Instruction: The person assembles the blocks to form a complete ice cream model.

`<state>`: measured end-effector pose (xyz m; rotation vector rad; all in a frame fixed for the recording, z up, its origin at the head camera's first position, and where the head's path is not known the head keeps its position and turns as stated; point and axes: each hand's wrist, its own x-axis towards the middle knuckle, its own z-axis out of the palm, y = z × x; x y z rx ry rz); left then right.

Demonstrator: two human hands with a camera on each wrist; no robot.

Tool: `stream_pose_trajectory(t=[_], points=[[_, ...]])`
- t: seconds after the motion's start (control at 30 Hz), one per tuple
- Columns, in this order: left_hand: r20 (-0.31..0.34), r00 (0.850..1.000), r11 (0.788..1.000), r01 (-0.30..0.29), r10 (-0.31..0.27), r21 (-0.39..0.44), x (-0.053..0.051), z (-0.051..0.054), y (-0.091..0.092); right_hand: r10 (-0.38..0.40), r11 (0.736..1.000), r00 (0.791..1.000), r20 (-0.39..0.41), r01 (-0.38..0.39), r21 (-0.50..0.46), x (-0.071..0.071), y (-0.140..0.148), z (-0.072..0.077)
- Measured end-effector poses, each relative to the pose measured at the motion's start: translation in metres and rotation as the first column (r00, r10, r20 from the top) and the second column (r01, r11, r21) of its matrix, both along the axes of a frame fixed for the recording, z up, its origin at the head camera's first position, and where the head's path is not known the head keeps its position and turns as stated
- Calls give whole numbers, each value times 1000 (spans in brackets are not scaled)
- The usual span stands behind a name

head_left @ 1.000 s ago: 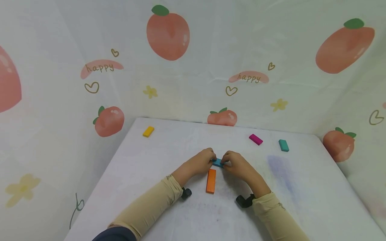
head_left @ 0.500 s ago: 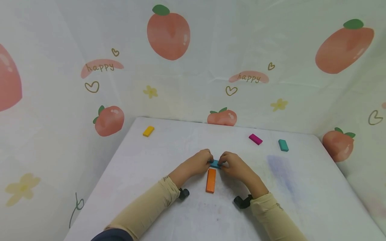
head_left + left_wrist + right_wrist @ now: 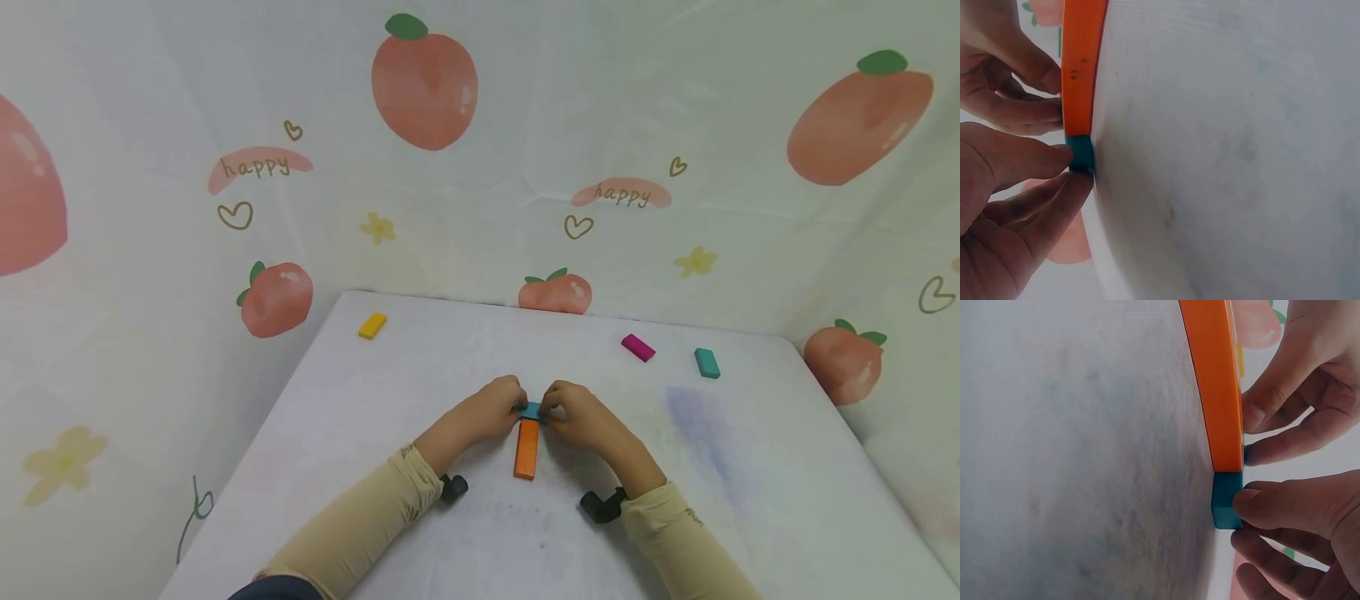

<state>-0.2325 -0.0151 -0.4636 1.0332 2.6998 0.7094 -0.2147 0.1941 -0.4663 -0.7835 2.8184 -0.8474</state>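
A blue block (image 3: 532, 411) lies crosswise at the far end of an orange block (image 3: 527, 450), touching or nearly touching it. My left hand (image 3: 491, 408) pinches the blue block's left end between thumb and fingers. At its right end, my right hand (image 3: 581, 414) pinches it the same way. In the left wrist view the blue block (image 3: 1080, 154) shows its end face between the fingertips, with the orange block (image 3: 1082, 69) beside it. The right wrist view has the blue block's other end (image 3: 1227, 500) against the orange block (image 3: 1216, 387).
On the white table (image 3: 375, 392), a yellow block (image 3: 372, 326) lies at the far left. A magenta block (image 3: 638, 347) and a teal block (image 3: 707, 363) lie at the far right. A printed cloth wall (image 3: 480, 217) rises behind the table.
Both hands have drawn the blue block left and slightly nearer, up to the orange block's far end. The other blocks have stayed in place.
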Motion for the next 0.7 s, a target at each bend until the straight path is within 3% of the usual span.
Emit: stream_pose_trajectory(t=[0.5,0.7], points=[[-5,1000,1000,-5,5,6,2,-1,-3,-5,1000,1000,-12,6,16,3,0,3],[12,999,999,-35,35,-22,5,1,1,-89,996,996,-8,89,2,-3,13,10]])
